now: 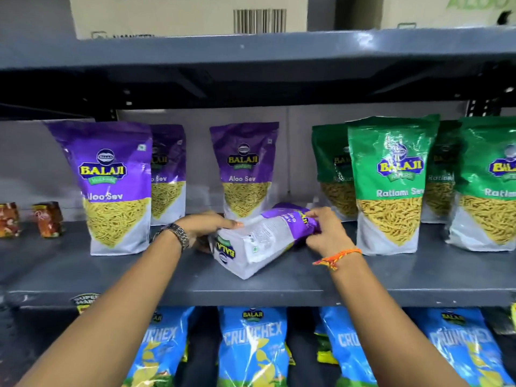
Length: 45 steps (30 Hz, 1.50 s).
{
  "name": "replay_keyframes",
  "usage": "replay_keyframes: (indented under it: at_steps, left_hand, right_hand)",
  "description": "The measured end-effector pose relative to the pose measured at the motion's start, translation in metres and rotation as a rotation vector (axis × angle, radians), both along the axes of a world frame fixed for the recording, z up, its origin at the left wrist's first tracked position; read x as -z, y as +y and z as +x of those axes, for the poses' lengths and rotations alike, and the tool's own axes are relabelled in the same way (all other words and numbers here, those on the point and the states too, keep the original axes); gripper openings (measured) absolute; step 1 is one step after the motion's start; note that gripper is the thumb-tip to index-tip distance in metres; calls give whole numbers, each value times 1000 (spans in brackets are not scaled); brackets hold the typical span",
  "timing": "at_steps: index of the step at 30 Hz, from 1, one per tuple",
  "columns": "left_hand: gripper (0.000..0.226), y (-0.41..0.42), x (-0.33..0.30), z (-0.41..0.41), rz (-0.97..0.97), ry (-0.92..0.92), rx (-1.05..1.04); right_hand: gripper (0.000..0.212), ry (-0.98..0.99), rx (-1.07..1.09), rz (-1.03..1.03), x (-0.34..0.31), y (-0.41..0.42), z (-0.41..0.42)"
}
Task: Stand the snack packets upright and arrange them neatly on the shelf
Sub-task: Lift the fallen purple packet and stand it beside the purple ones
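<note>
A purple Aloo Sev packet lies on its side on the grey shelf, back face up. My left hand rests on its left end, fingers over the top. My right hand grips its purple top end. Three purple Aloo Sev packets stand upright: one at front left, one behind it, one at the back middle. Green Ratlami Sev packets stand upright on the right, the nearest at front, others behind and at the far right.
Two small reddish-brown packets stand at the shelf's far left. Blue Crunchex bags hang on the level below. The upper shelf carries cardboard boxes. Bare shelf surface lies in front of the fallen packet.
</note>
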State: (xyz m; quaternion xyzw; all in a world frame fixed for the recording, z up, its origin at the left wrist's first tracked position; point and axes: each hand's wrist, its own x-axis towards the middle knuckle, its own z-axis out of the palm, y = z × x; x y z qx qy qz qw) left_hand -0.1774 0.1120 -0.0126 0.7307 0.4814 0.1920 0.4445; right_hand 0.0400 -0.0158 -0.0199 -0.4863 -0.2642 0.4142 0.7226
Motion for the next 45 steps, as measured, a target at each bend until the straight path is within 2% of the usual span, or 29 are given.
replay_keyframes:
  at_steps: [3, 4, 5, 7, 12, 15, 17, 21, 25, 27, 30, 32, 33, 35, 37, 39, 41, 42, 43, 45]
  left_hand:
    - [49, 4, 2, -17, 63, -54, 94]
    - [56, 4, 4, -25, 97, -81, 97]
    - [68, 3, 6, -32, 126, -115, 86]
    - [88, 2, 8, -44, 150, -197, 83]
    - [73, 6, 15, -49, 128, -487, 6]
    - [80, 7, 19, -40, 188, -566, -74]
    - [87, 7, 21, -33, 248, -554, -135]
    - [81, 2, 30, -27, 331, -457, -216]
    - [93, -18, 37, -31, 459, -370, -324]
    - [91, -36, 40, -29, 513, -386, -385]
    - [85, -63, 39, -15, 350, -441, -298]
    - [80, -72, 38, -6, 273, -427, -253]
    - [83, -74, 36, -3, 261, -443, -249]
    - [109, -71, 30, 1, 220, -527, -230]
    - [130, -63, 23, 5, 145, -595, -176]
    - [139, -54, 17, 8, 47, -629, -77]
    - [131, -45, 9, 9, -35, -668, 9]
    - [123, -41, 7, 7, -58, -691, 39]
    - [118, -37, 6, 4, -67, -706, 29]
    - [125, -32, 9, -4, -46, -718, -122]
  right_hand:
    - [25, 280, 40, 177, 1, 6, -10]
    - [28, 382, 48, 221, -1, 5, -16]
    - [30, 396, 66, 247, -4, 5, -22]
    - [30, 324, 88, 289, -9, 0, -28]
    - [20, 140, 136, 383, -54, 2, -48]
    - [29, 7, 104, 379, -81, 17, -53]
    - [32, -68, 50, 390, -93, 26, -56]
    - [20, -286, -15, 444, -93, 32, -51]
    - [20, -200, -89, 444, -68, 25, -30]
    - [17, -178, -114, 334, -45, 24, -28]
    - [43, -212, -185, 113, -8, 26, -42]
    - [50, -242, -184, 67, 8, 22, -54]
    - [52, -264, -167, 76, 12, 19, -60]
    - [55, -297, -136, 121, 17, 8, -72]
    - [49, -306, -100, 145, 26, -4, -89]
    - [34, -340, -68, 162, 42, -13, -110]
    - [22, -405, -75, 136, 51, -18, -123]
    - [22, -398, -82, 137, 50, -19, -123]
    - [26, -366, -78, 149, 48, -16, -117]
    - [26, -294, -31, 162, 38, -7, -93]
